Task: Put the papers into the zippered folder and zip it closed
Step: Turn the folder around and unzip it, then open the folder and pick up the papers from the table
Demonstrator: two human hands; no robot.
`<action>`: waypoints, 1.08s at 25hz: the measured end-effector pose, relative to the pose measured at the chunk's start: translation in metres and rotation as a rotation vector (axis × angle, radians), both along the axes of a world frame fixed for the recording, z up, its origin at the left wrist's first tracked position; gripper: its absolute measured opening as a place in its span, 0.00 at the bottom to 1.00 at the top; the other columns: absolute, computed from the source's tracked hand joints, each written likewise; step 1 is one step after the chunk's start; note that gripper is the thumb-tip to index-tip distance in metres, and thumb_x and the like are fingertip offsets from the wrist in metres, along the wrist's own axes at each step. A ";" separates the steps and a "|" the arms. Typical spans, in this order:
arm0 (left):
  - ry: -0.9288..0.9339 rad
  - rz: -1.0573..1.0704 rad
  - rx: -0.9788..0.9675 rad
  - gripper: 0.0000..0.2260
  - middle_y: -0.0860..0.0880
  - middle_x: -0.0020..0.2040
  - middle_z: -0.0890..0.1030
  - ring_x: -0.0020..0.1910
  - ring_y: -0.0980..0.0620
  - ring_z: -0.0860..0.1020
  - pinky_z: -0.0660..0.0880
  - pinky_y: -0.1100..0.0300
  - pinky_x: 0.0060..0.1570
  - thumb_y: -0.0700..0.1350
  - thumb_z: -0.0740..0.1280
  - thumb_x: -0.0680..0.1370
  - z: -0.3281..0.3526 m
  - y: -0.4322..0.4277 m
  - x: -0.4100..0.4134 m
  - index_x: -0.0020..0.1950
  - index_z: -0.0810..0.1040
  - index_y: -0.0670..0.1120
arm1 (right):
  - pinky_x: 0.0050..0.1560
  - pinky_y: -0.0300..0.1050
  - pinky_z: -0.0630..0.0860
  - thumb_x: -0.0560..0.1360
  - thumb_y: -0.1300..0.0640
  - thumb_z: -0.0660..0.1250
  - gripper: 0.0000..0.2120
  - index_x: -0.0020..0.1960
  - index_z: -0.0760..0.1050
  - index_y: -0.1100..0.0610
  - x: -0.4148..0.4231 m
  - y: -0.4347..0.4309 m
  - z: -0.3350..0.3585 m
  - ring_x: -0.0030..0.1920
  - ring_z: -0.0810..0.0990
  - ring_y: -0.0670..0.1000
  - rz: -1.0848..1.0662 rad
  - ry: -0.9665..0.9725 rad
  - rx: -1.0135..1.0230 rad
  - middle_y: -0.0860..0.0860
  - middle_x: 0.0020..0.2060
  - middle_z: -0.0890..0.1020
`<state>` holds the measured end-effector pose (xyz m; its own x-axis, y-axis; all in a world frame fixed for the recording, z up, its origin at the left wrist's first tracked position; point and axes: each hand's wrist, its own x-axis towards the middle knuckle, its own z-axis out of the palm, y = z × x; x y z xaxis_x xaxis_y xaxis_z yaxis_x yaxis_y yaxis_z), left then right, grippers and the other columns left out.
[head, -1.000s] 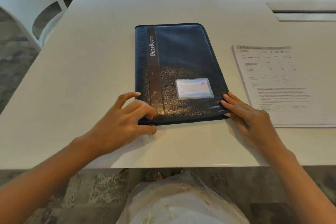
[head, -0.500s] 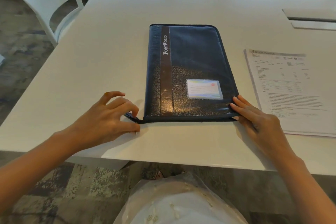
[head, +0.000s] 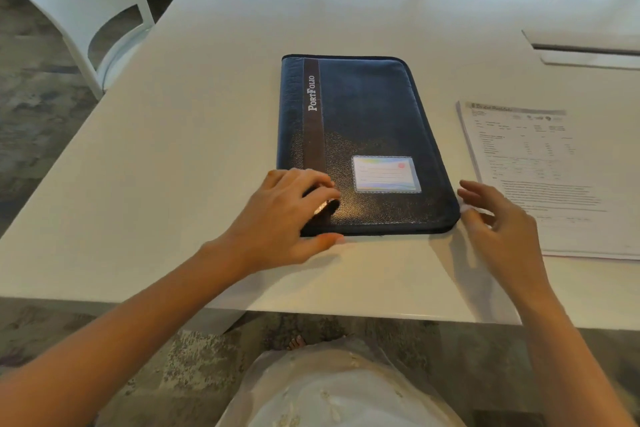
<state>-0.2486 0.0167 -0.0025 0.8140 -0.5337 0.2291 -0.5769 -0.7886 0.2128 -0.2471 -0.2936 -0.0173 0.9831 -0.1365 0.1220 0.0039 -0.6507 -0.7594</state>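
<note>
A dark blue zippered folder (head: 367, 114) marked "PortFolio" lies closed and flat in the middle of the white table (head: 207, 114). A stack of printed papers (head: 540, 180) lies on the table just to its right, outside the folder. My left hand (head: 284, 218) covers the folder's near left corner, with fingers curled on the cover and the thumb against the front edge. My right hand (head: 498, 222) hovers beside the near right corner with fingers spread, not touching the folder, partly over the papers' near left corner. The zipper pull is hidden.
A white chair (head: 79, 3) stands at the table's far left corner. A recessed cable slot (head: 585, 48) sits in the tabletop at the far right. The table's front edge runs just below my hands, with my lap beneath it.
My left hand moved from the table beside the near left corner up onto that corner. My right hand came off the near right corner and spread its fingers.
</note>
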 end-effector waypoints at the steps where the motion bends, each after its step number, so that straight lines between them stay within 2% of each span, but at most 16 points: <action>1: 0.017 0.005 0.029 0.33 0.47 0.67 0.72 0.65 0.48 0.69 0.65 0.49 0.67 0.69 0.60 0.73 -0.002 -0.012 0.002 0.69 0.71 0.48 | 0.49 0.34 0.74 0.79 0.55 0.64 0.17 0.67 0.73 0.53 0.002 0.003 0.001 0.53 0.79 0.49 -0.013 0.025 0.015 0.51 0.59 0.81; 4: 0.043 0.009 0.120 0.40 0.45 0.74 0.65 0.71 0.46 0.63 0.59 0.47 0.71 0.73 0.55 0.72 -0.010 -0.044 0.009 0.75 0.62 0.47 | 0.39 0.26 0.68 0.78 0.53 0.64 0.15 0.65 0.74 0.51 0.007 0.011 0.007 0.47 0.78 0.43 -0.075 0.057 0.074 0.51 0.57 0.82; 6: 0.051 0.019 0.138 0.40 0.45 0.77 0.61 0.74 0.46 0.59 0.54 0.46 0.73 0.72 0.54 0.73 -0.014 -0.059 0.013 0.77 0.59 0.47 | 0.39 0.27 0.69 0.78 0.53 0.65 0.13 0.62 0.75 0.50 0.006 0.014 0.013 0.48 0.79 0.40 -0.115 0.053 0.169 0.51 0.55 0.83; 9: 0.027 0.049 0.094 0.36 0.45 0.78 0.57 0.76 0.46 0.54 0.50 0.44 0.75 0.68 0.54 0.76 -0.015 -0.069 0.016 0.78 0.56 0.47 | 0.49 0.39 0.76 0.78 0.54 0.65 0.10 0.59 0.76 0.50 0.003 0.016 0.030 0.54 0.80 0.47 -0.157 0.018 0.366 0.49 0.53 0.83; 12: -0.013 0.082 -0.011 0.34 0.45 0.79 0.56 0.77 0.46 0.53 0.51 0.42 0.74 0.65 0.53 0.78 -0.010 -0.070 0.014 0.78 0.54 0.47 | 0.57 0.46 0.77 0.78 0.53 0.65 0.08 0.56 0.77 0.50 -0.002 0.022 0.054 0.55 0.81 0.46 -0.151 -0.063 0.502 0.44 0.51 0.84; 15: -0.044 0.108 -0.205 0.32 0.46 0.79 0.54 0.78 0.49 0.51 0.53 0.41 0.73 0.62 0.50 0.80 -0.003 -0.066 0.007 0.79 0.50 0.46 | 0.54 0.45 0.79 0.79 0.54 0.63 0.08 0.56 0.78 0.51 -0.008 0.034 0.080 0.55 0.82 0.47 -0.047 -0.155 0.620 0.43 0.51 0.85; 19: -0.030 0.106 -0.664 0.29 0.45 0.79 0.55 0.77 0.47 0.54 0.58 0.37 0.70 0.56 0.51 0.82 0.007 -0.055 -0.002 0.78 0.51 0.43 | 0.55 0.43 0.79 0.79 0.57 0.63 0.08 0.55 0.78 0.53 -0.003 0.058 0.099 0.57 0.82 0.50 0.224 -0.239 0.756 0.48 0.52 0.85; 22: -0.028 0.136 -0.933 0.29 0.43 0.77 0.59 0.76 0.45 0.59 0.62 0.38 0.70 0.56 0.51 0.82 0.012 -0.046 -0.008 0.77 0.53 0.38 | 0.57 0.37 0.77 0.80 0.57 0.63 0.09 0.57 0.78 0.56 0.013 0.081 0.088 0.58 0.81 0.44 0.332 -0.170 0.614 0.46 0.54 0.85; 24: -0.048 0.194 -1.012 0.30 0.39 0.74 0.65 0.72 0.44 0.66 0.68 0.46 0.68 0.56 0.51 0.82 0.013 -0.039 -0.013 0.76 0.55 0.36 | 0.59 0.39 0.77 0.80 0.55 0.63 0.11 0.61 0.77 0.54 0.024 0.093 0.067 0.57 0.80 0.42 0.361 -0.101 0.392 0.46 0.57 0.83; 26: -0.079 0.288 -1.050 0.29 0.30 0.62 0.74 0.60 0.38 0.75 0.75 0.62 0.58 0.55 0.52 0.82 0.015 -0.031 -0.019 0.74 0.60 0.35 | 0.62 0.41 0.73 0.79 0.53 0.63 0.14 0.64 0.75 0.52 0.032 0.099 0.041 0.58 0.78 0.42 0.354 -0.060 0.117 0.47 0.60 0.80; 27: -0.110 0.346 -1.066 0.27 0.29 0.52 0.76 0.49 0.39 0.78 0.74 0.71 0.49 0.54 0.53 0.83 0.016 -0.027 -0.023 0.73 0.63 0.35 | 0.63 0.40 0.70 0.79 0.52 0.62 0.15 0.65 0.73 0.52 0.035 0.100 0.028 0.61 0.76 0.45 0.353 -0.048 0.015 0.48 0.62 0.79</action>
<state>-0.2715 -0.0098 0.0136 0.8275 0.2282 0.5131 -0.4194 -0.3563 0.8350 -0.2122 -0.1934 0.0111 0.9632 0.2086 0.1698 0.2625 -0.5914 -0.7624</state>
